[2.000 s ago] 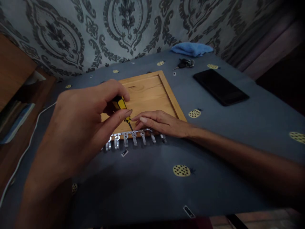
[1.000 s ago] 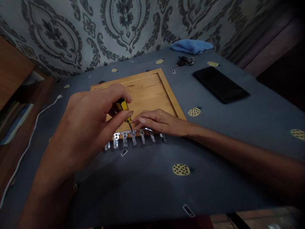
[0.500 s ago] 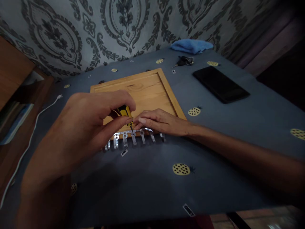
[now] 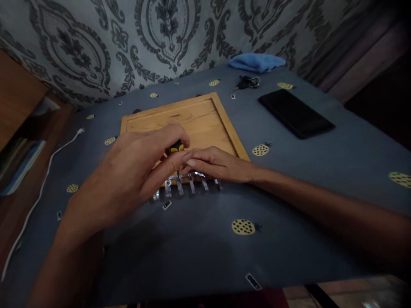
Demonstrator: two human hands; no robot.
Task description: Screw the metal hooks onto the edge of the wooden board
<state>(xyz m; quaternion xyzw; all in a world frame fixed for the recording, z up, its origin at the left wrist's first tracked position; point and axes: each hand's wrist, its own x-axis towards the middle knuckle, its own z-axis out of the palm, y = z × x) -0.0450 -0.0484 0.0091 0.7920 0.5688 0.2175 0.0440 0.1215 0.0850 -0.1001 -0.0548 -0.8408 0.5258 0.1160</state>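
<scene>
A screwdriver (image 4: 177, 146) with a yellow and black handle stands nearly upright in my left hand (image 4: 128, 171), fingers closed around it. Its shaft points down onto a metal hook rail (image 4: 180, 186), which runs along the near edge of a shallow wooden tray (image 4: 224, 124). Several curved hooks stick out from the rail toward me. My right hand (image 4: 221, 164) lies over the rail's right part, fingers close together and holding it against the wood. Its fingertips are beside the screwdriver shaft. The screw under the tip is too small to make out.
Right of the tray lies a black phone (image 4: 297, 113). Behind it are keys (image 4: 247, 82) and a blue cloth (image 4: 257, 62) near the wall. A white cable (image 4: 48, 171) runs along the table's left side, by a wooden shelf (image 4: 19, 94) with books.
My left hand has shifted slightly right and tipped the screwdriver more upright, its handle now partly covered by my fingers. My right hand stays in place.
</scene>
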